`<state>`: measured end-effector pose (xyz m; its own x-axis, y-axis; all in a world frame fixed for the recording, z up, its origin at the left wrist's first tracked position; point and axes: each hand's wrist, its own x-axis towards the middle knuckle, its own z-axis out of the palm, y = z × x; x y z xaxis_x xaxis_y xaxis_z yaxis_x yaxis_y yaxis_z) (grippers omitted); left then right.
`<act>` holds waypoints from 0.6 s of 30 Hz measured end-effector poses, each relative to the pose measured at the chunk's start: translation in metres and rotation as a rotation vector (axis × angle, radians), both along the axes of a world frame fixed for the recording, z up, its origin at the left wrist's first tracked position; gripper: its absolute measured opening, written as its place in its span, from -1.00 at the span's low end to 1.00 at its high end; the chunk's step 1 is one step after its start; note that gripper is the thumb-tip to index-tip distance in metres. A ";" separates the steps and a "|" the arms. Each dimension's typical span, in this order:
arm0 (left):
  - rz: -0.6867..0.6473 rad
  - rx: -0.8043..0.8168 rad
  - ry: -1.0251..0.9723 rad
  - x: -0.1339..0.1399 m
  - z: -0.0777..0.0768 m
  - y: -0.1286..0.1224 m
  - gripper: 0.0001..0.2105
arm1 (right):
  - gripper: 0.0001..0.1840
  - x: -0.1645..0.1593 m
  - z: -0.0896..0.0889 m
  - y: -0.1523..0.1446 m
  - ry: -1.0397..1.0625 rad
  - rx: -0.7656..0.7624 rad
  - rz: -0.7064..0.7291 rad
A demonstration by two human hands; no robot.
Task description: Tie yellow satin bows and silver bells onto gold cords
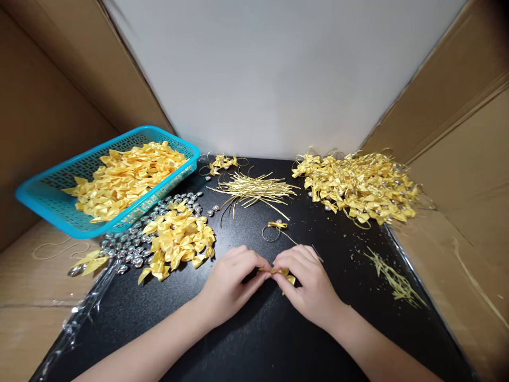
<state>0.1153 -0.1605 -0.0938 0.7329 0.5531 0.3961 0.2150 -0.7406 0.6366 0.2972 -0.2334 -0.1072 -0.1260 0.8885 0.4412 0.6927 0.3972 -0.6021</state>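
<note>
Both hands meet over the black table, pinching a small yellow ribbon bow (pixel 290 278) between their fingertips. My left hand (pixel 235 281) grips its left end with thumb and forefinger. On the other side, my right hand (pixel 306 281) is closed on the bow, and a thin gold cord (pixel 292 240) sticks out past its knuckles. Fingers hide most of the bow. Just beyond the hands lies a bow with a silver bead and a looped cord (pixel 277 225). Left of my left hand is a loose heap of yellow bows (pixel 178 239).
A blue basket (pixel 43 212) of yellow bows stands at the left. Silver beads (pixel 133 241) lie beside it. Gold cords (pixel 258 189) are piled at the back middle, corded bows (pixel 358 185) at the back right, and cord scraps (pixel 397 281) at the right. Cardboard (pixel 469 159) flanks the table.
</note>
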 end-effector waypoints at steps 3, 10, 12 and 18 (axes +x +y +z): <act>0.006 0.027 0.010 -0.001 -0.003 0.000 -0.95 | -0.89 0.000 0.000 -0.001 -0.027 -0.028 -0.014; -0.020 0.077 0.017 -0.001 -0.003 -0.001 -0.94 | -0.87 0.000 0.005 -0.003 -0.109 -0.142 0.032; -0.060 0.093 0.042 -0.003 -0.002 0.002 -0.94 | -0.87 0.001 0.006 -0.004 -0.077 -0.163 0.094; -0.164 0.188 0.124 -0.008 -0.002 0.010 -0.96 | -0.86 0.004 0.006 -0.007 -0.018 -0.247 0.194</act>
